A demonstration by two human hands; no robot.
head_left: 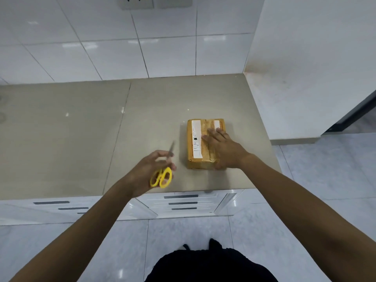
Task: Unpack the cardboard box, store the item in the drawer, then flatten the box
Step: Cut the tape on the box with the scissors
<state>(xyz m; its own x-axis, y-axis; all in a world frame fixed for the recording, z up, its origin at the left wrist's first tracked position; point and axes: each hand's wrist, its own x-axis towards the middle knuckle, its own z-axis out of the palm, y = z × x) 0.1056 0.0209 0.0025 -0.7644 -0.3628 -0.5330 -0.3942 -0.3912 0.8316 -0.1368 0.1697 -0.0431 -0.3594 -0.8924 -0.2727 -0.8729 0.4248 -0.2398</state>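
A small cardboard box [198, 143], sealed in glossy brown tape with a white shipping label on top, lies on the beige countertop [81, 139] near its right end. My right hand [222, 148] rests flat on the box's top right side, fingers spread, gripping nothing. To the left of the box, my left hand [151, 169] holds yellow-handled scissors [162, 174] above the counter, blades closed and pointing away from me. White drawers [183, 202] with dark slot handles sit under the counter edge, all closed.
A white tiled wall rises behind the counter, with power sockets [154, 2] at the top. A white side wall [305, 78] closes off the counter's right end. More drawers [61, 206] run along the left. Pale floor tiles lie below.
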